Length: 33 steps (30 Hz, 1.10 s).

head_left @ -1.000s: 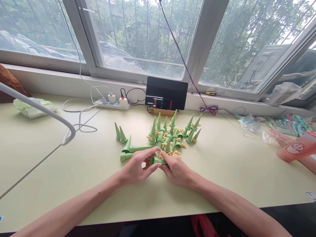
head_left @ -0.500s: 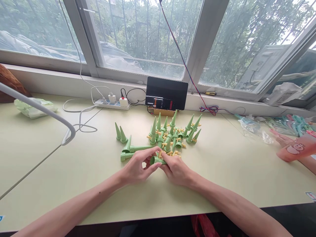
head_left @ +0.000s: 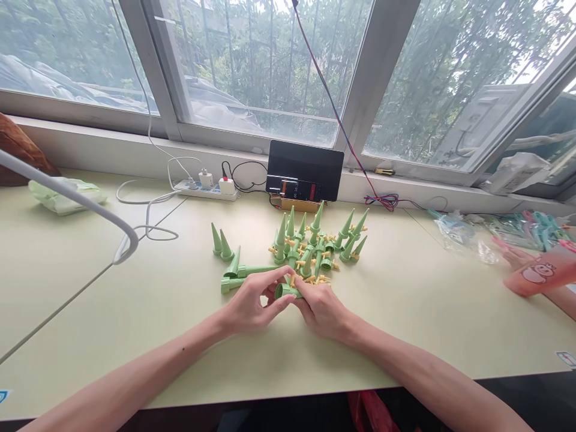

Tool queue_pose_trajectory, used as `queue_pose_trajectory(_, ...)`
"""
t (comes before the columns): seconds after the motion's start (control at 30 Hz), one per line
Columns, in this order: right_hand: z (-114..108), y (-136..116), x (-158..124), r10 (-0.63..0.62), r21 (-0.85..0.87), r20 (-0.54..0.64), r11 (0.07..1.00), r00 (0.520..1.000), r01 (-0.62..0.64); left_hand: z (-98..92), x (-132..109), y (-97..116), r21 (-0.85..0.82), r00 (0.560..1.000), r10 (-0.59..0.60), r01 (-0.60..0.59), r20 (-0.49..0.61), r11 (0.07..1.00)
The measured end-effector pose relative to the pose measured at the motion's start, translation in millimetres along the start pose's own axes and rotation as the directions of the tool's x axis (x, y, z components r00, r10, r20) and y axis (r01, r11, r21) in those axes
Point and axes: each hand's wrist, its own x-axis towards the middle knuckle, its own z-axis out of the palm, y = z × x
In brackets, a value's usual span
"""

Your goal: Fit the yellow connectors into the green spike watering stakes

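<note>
While both forearms are stretched across the pale worktop (head_left: 135, 312), a green cone (head_left: 285, 291) is gripped between the left hand (head_left: 249, 306) and the right hand (head_left: 321, 309), fingers curled round it. It is held lying sideways just above the surface, its round open end turned toward the left hand. Just behind, smooth plastic cones (head_left: 315, 243) with small yellow pieces (head_left: 320, 278) are clustered upright.

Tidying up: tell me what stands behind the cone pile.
A black screen against the sill, a phone propped before it. The cones hide part of its stand.
</note>
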Motion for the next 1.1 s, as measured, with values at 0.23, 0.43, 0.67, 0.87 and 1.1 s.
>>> queue_pose_trajectory(0.23,-1.2,-0.2,2.4,0.022,0.037,-0.051,0.999,0.998,-0.021,0.0,0.1,-2.3,-0.020,0.999,-0.023,0.023,-0.029,1.000)
queue_pose_trajectory(0.43,-3.6,-1.1,4.0,0.040,0.077,-0.136,0.997,0.990,-0.030,-4.4,3.4,0.8,-0.236,0.995,-0.098,0.091,-0.015,0.968)
queue_pose_trajectory(0.67,-8.0,-0.9,4.1,0.022,0.126,-0.148,0.992,0.989,-0.003,-3.1,6.7,-1.3,-0.434,0.972,-0.235,0.224,0.029,0.873)
queue_pose_trajectory(0.87,-9.9,-5.1,6.0,0.030,0.175,-0.070,0.984,0.997,-0.017,-0.7,8.8,2.8,-0.485,0.976,-0.205,0.214,0.073,0.848)
queue_pose_trajectory(1.1,-7.8,-3.0,7.5,0.065,0.132,-0.050,0.990,0.997,-0.058,-1.4,8.9,3.8,-0.519,0.954,-0.282,0.294,0.103,0.803)
